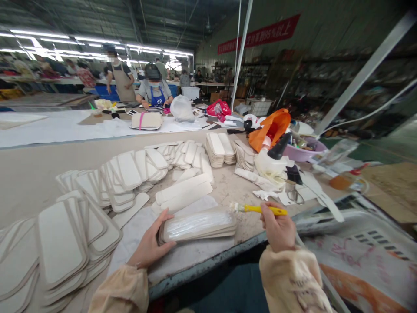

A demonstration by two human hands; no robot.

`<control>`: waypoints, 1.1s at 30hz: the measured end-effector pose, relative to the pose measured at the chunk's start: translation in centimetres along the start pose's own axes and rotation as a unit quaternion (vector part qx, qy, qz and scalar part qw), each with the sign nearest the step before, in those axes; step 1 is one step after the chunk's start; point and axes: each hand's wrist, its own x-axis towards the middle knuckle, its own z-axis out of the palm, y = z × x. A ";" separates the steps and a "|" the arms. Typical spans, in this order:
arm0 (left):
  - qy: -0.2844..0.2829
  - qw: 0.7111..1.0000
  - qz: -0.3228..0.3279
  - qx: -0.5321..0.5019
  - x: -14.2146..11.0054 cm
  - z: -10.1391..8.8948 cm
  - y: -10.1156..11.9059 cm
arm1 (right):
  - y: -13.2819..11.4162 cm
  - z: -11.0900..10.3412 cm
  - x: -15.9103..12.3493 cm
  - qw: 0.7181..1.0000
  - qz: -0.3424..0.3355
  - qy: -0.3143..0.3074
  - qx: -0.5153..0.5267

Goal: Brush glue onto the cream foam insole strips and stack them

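My left hand (150,243) rests at the left end of a small stack of beige padded pieces (198,226) near the table's front edge, fingers wrapped on its end. The top piece is glossy and wet-looking. My right hand (278,228) is closed on a yellow-handled brush (257,209), whose bristles point left just above the stack's right end. Both sleeves are cream.
Overlapping rows of the same beige pieces (97,195) cover the table's left and middle, with neat stacks (220,150) further back. A purple basin (302,152), an orange bag (269,126), scissors (295,193) and a plastic crate (361,243) lie to the right. Other people work at far tables.
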 end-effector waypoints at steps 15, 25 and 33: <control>-0.012 0.999 0.032 -0.005 -0.2 0.7 -0.9 | 6.4 7.4 -3.8 0.989 -0.046 -0.009 0.138; 0.026 0.999 -0.037 -0.016 -0.3 0.5 1.7 | 8.1 8.8 -6.8 0.989 -0.099 -0.022 0.104; 0.094 0.981 -0.087 -0.148 -1.6 1.5 0.3 | 8.4 8.8 -5.3 0.988 -0.134 -0.018 0.068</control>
